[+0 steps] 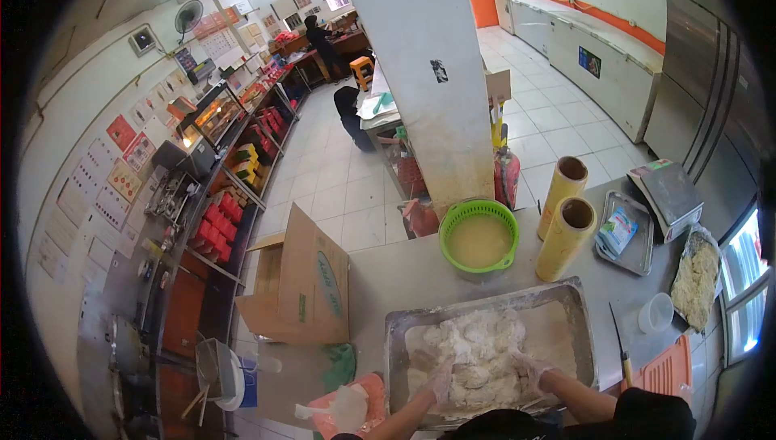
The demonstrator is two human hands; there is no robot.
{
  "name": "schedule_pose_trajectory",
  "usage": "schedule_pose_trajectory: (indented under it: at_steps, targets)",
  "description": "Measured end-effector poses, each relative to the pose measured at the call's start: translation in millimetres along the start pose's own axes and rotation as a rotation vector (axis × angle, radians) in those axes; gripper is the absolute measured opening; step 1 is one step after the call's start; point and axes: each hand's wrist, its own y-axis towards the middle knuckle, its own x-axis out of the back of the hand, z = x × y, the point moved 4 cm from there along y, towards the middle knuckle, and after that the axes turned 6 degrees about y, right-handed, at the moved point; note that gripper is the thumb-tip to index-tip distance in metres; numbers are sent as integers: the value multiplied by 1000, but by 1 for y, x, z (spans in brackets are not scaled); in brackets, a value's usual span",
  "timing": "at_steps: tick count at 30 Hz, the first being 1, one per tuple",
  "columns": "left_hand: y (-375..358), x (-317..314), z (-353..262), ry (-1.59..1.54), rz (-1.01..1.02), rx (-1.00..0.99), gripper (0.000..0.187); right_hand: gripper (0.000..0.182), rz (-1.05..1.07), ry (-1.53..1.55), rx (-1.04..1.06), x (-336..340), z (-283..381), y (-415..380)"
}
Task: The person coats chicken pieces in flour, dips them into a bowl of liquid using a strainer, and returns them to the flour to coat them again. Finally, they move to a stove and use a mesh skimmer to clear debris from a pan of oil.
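A deep metal tray [394,359] in front of me holds loose flour and a heap of lumpy, flour-coated pieces [481,351]; what lies under the coating is hidden. My left hand [441,381], in a thin clear glove, touches the heap on its left side. On the opposite side my right hand [531,369], likewise gloved, reaches into the heap. The fingers look stretched out rather than closed, though flour partly covers their tips.
Behind the tray sits a green basket [511,260] in cloudy liquid, beside two film rolls [566,238]. A knife [621,347], clear tub [655,313] and bag of breading [695,278] lie right. An open carton [311,278] stands left. Two people [323,44] are farther back.
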Motion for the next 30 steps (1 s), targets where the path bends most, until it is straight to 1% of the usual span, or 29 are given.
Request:
schedule_pose_trajectory:
  at_steps: [1, 2, 3, 4, 6, 7, 8, 9, 10, 11, 12, 13, 14, 15, 16, 17, 18, 19, 20, 21, 22, 23, 25, 27, 28, 29, 30]
  targets:
    - [-13, -13, -11, -69, 54, 53, 77, 46, 46, 377, -178, -9, -5, 9]
    - [-27, -26, -21, -134, 104, 109, 76, 46, 67, 675, -311, -19, -7, 19]
    - [-30, -35, -23, -210, 157, 158, 75, 46, 84, 828, -361, -27, -6, 25]
    - [-22, -35, -13, -200, 195, 185, 71, 46, 98, 939, -392, -36, -7, 32]
    - [16, -23, 31, -179, 270, 241, 65, 46, 99, 982, -387, -47, -8, 40]
    - [15, -23, 36, -154, 299, 229, 63, 46, 83, 948, -365, -45, -6, 40]
    - [5, -20, 29, -87, 284, 180, 62, 46, 56, 859, -312, -36, 0, 39]
    - [-5, -16, 25, 5, 252, 124, 60, 46, 19, 699, -226, -23, 7, 29]
    - [-15, -9, 18, 194, 177, 12, 59, 46, -46, 568, -137, -11, 9, 21]
    - [-26, -3, 9, 415, 80, -96, 57, 48, 11, 376, -195, 9, 38, 10]
    - [-37, 3, -3, 664, -51, -186, 56, 50, 28, 193, -301, 31, 69, 2]
    - [-47, 8, -18, 831, -192, -209, 55, 51, 38, 32, -448, 53, 95, -1]
    - [-56, 12, -34, 933, -339, -202, 54, 54, -5, -87, -624, 74, 111, -1]
    - [-57, 13, -47, 892, -459, -174, 57, 56, -116, -129, -737, 91, 120, 1]
    - [-58, 14, -61, 842, -578, -150, 60, 63, -394, -118, -699, 94, 87, 15]
    - [-53, 19, -71, 786, -686, -226, 63, 72, -666, -110, -624, 97, 57, 26]
    - [-48, 25, -75, 728, -794, -299, 67, 70, -643, 175, -480, 84, 15, 47]
    - [-34, 25, -75, 835, -860, -376, 64, 68, -611, 454, -327, 73, -27, 70]
    - [-11, 20, -76, 941, -926, -459, 60, 66, -573, 727, -162, 69, -44, 84]
    - [3, 16, -79, 1049, -989, -545, 58, 63, -503, 813, -254, 65, -47, 89]
    - [17, 19, -73, 899, -784, -412, 60, 61, -433, 896, -351, 61, -46, 93]
    - [33, 15, -61, 766, -632, -348, 59, 58, -366, 975, -449, 59, -43, 97]
    - [57, 0, -49, 401, -299, -296, 57, 62, -217, 989, -517, 55, 56, 86]
    - [62, -20, -48, 62, -22, -201, 55, 54, -103, 1101, -379, 29, -4, 116]
    - [59, -28, -48, -22, 47, -144, 54, 52, 135, 1286, -529, 21, 14, 115]
    - [52, -29, -52, -37, 76, -111, 52, 52, 187, 1161, -506, 24, 17, 120]
    - [46, -28, -53, -47, 99, -84, 51, 53, 169, 906, -432, 32, 25, 113]
